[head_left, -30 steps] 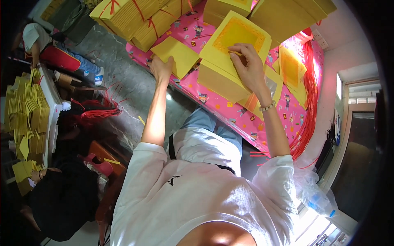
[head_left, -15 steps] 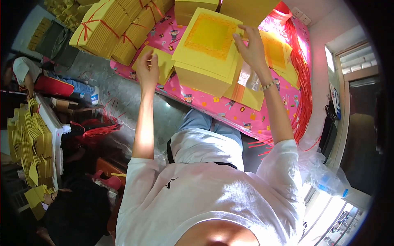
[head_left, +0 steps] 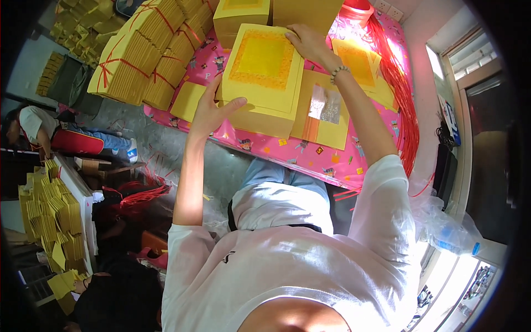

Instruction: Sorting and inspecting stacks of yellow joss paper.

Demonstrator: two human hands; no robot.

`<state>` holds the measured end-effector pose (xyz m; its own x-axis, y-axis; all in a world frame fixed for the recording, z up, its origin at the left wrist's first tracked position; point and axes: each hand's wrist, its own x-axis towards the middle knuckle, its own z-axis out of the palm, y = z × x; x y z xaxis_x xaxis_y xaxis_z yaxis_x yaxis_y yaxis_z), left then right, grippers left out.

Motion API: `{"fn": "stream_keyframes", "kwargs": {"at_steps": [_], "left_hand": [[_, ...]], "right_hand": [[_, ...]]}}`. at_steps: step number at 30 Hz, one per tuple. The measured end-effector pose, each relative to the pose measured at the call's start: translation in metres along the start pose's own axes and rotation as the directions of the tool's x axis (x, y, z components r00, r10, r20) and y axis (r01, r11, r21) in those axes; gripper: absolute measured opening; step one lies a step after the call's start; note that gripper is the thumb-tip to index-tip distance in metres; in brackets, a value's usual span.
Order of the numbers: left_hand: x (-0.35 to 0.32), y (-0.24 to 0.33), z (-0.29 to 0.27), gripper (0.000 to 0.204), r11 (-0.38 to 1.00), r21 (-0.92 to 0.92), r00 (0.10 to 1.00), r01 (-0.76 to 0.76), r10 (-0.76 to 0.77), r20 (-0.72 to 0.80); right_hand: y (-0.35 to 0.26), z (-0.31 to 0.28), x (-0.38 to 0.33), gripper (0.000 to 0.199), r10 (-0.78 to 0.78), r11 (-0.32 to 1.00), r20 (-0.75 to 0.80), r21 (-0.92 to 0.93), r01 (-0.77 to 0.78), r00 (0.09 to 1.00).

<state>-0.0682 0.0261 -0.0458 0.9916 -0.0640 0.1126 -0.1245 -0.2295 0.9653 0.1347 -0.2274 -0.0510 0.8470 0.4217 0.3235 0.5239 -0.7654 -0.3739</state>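
We've the yellow paper stack (head_left: 260, 119) on the pink tablecloth (head_left: 265, 145), betw. both hands, orange-bordered pattern facing up. Our L hand (head_left: 207, 113) is at its near-L corner: fingers spread & unclenched, pointing up along the L side, thumb stretched out R over the near top edge. Our R hand (head_left: 310, 43) is at the far-R corner, fingers bent, tips at the top sheet's edge; can't tell if they're pinching any paper. Just L of the stack we've a plain yellow sheet (head_left: 188, 100); R of it, approx. under our R forearm, a silver-patched sheet (head_left: 326, 130).
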Motion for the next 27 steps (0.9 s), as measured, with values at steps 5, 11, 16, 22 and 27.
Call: {"fn": "stream_keyframes", "kwargs": {"at_steps": [5,11,16,22,27], "left_hand": [[-0.004,0.001,0.001,0.089,0.998,0.058,1.0,-0.026,0.026,-0.008],[-0.012,-0.005,0.005,0.087,0.968,0.215,0.989,-0.132,0.144,-0.04],[-0.015,-0.008,0.004,0.089,0.948,0.296,0.991,-0.116,0.131,-0.032],[-0.02,0.004,0.009,0.089,0.858,0.495,0.975,-0.135,0.204,-0.086],[-0.019,0.04,0.021,0.077,0.682,0.668,0.914,-0.298,0.406,-0.007]], "right_hand": [[0.001,0.002,-0.007,0.042,-0.015,1.0,-0.004,-0.003,0.015,1.0],[-0.001,0.0,-0.016,0.042,-0.032,0.999,-0.037,0.022,0.033,0.999],[-0.005,-0.002,-0.02,0.042,-0.023,0.999,-0.036,0.034,0.024,0.999],[-0.004,-0.001,-0.02,0.044,-0.01,0.999,-0.023,0.033,0.011,1.0],[-0.005,-0.011,-0.034,0.04,-0.128,0.989,-0.333,0.031,0.146,0.934]]}}
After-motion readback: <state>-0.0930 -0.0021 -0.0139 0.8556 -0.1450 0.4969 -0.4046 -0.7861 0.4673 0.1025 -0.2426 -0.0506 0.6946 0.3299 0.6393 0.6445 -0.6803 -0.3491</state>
